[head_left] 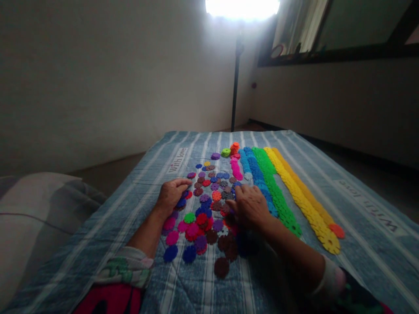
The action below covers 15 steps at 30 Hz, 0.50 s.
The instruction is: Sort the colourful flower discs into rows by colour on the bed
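Observation:
Many notched plastic discs in mixed colours lie scattered on the striped cloth between my hands. My left hand [172, 196] is at the left edge of the scatter, its thumb and forefinger close together beside a purple disc [191, 175]; whether anything is pinched there is too small to tell. Over the right side of the scatter rests my right hand [250, 204], fingers bent down and thumb apart, near grey discs [226, 195]. Its fingertips are partly hidden, and no disc shows in its grasp. Closer to me are pink discs [192, 230], brown discs [221, 267] and blue discs [170, 253].
Long overlapping rows run along the right: blue [257, 172], green [278, 196], yellow [303, 205] and orange-yellow [304, 187]. A short pink row [235, 168], an orange stack [235, 148] and a lime stack [225, 152] stand farther back. A lit lamp [242, 8] rises behind.

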Each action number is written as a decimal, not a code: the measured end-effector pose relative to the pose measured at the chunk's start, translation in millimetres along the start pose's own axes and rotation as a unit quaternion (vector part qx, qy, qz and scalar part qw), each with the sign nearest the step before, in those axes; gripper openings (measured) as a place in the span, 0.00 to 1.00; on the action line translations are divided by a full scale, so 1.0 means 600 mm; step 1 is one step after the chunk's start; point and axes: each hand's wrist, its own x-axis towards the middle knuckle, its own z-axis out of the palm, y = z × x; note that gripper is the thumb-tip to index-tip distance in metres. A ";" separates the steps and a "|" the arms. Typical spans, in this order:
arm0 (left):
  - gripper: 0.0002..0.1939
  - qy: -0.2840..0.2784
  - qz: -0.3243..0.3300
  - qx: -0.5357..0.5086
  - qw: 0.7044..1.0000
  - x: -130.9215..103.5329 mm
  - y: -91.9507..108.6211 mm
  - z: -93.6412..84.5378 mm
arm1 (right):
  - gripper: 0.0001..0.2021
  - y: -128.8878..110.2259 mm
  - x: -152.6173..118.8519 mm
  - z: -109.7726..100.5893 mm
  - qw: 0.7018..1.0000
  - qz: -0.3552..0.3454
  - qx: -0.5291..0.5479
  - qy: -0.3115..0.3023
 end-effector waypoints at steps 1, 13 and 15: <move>0.13 0.000 0.002 0.000 1.000 0.000 0.000 0.000 | 0.23 -0.003 0.001 0.004 1.000 0.002 0.004 -0.002; 0.14 -0.007 -0.003 0.020 1.000 -0.002 0.001 -0.001 | 0.19 -0.025 -0.024 0.013 0.999 0.007 0.037 0.017; 0.14 -0.010 -0.007 0.017 1.000 -0.004 0.003 -0.002 | 0.19 -0.029 -0.027 0.011 0.999 0.002 0.038 0.014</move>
